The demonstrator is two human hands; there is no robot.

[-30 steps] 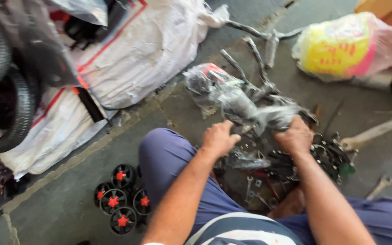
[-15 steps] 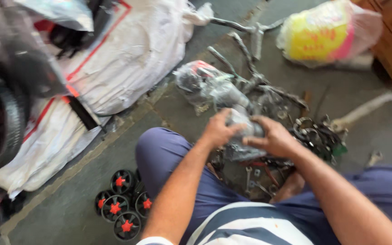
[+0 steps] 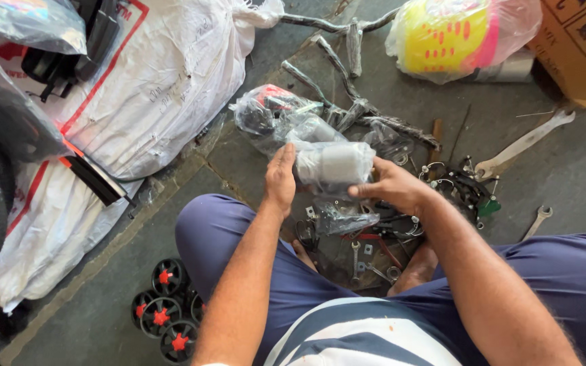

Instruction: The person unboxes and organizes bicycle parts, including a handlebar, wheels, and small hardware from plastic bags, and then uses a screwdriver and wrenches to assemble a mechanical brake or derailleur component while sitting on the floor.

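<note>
Head camera looked down on a plastic-wrapped grey part (image 3: 334, 166), gripped at either end by the left hand (image 3: 281, 181) and right hand (image 3: 393, 190), above a heap of metal parts and wrapped bars (image 3: 374, 125). Nearby lay wrenches (image 3: 520, 146), small black wheels (image 3: 165, 317) with red hubs, a white sack (image 3: 150, 88) and a cardboard box (image 3: 581, 41) on the concrete floor (image 3: 89, 298).

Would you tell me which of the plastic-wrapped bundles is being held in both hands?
The grey wrapped bundle, between left hand and right hand; the red-and-black wrapped bundle lies on the floor.
</note>
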